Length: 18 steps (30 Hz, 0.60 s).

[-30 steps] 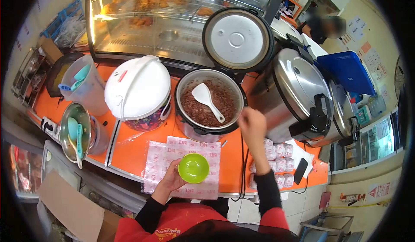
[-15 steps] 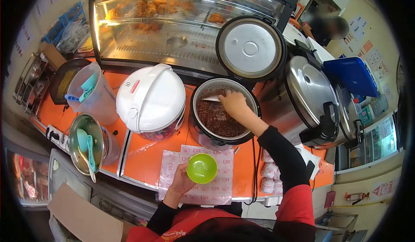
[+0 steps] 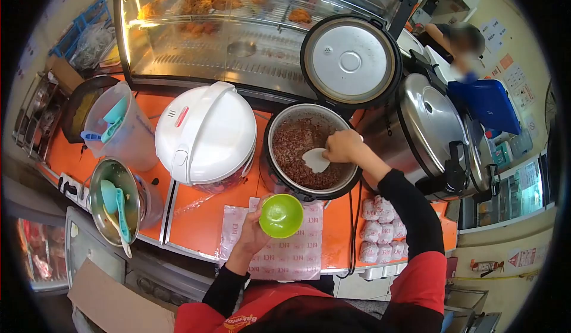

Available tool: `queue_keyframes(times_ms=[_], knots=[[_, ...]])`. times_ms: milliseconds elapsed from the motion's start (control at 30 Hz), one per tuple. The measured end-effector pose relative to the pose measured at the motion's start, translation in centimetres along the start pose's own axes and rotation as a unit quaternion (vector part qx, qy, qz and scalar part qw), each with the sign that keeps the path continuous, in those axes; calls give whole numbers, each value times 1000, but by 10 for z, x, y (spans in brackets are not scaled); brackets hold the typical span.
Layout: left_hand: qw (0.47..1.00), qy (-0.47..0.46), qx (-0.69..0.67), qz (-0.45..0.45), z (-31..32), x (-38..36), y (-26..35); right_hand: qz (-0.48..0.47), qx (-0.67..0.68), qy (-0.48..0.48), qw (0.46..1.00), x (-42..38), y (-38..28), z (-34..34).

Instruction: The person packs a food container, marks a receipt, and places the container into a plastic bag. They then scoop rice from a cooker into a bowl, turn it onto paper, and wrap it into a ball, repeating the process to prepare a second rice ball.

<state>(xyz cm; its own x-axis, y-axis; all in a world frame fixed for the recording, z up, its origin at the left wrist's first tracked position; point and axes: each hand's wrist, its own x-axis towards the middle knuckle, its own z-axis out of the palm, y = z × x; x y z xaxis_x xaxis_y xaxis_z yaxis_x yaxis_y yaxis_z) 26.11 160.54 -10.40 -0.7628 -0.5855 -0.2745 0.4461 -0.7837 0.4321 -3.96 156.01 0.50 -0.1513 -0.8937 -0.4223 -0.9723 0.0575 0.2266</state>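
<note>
My left hand holds a small green bowl by its left side, above printed paper sheets. With its fingers closed on the handle of a white rice paddle, my right hand is over the right part of the open rice cooker. The paddle's blade rests on the dark reddish rice inside. The cooker's round lid stands raised behind it.
A white closed cooker stands to the left, a large steel cooker to the right. Wrapped bundles lie at the front right. A glass food case is behind. Containers with blue scoops stand at left. Another person is at the upper right.
My right hand has moved right and slightly down in the pot, and the paddle's blade now shows flat on the rice. The green bowl is slightly higher. The other person has shifted.
</note>
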Motion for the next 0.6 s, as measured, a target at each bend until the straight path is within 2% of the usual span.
queue_keyframes(times_ms=[167, 300, 400, 467, 567, 600], knots=[[999, -21, -6, -41, 11, 2, 7, -82, 154, 14, 984, 11, -21, 43], [998, -17, -31, -44, 18, 2, 9, -120, 189, 34, 974, 17, -26, 34], [998, -36, -40, -41, 18, 3, 9, -168, 143, 50, 974, 9, -24, 20], [996, -56, -51, -43, 18, 3, 13, -164, 153, 47, 973, 3, -18, 18], [996, -25, -72, -45, 36, 1, 20, -145, 201, 50, 967, -4, -2, 26], [999, -7, -47, -14, 45, -3, 23, -133, 229, 57, 963, -7, 4, 31]])
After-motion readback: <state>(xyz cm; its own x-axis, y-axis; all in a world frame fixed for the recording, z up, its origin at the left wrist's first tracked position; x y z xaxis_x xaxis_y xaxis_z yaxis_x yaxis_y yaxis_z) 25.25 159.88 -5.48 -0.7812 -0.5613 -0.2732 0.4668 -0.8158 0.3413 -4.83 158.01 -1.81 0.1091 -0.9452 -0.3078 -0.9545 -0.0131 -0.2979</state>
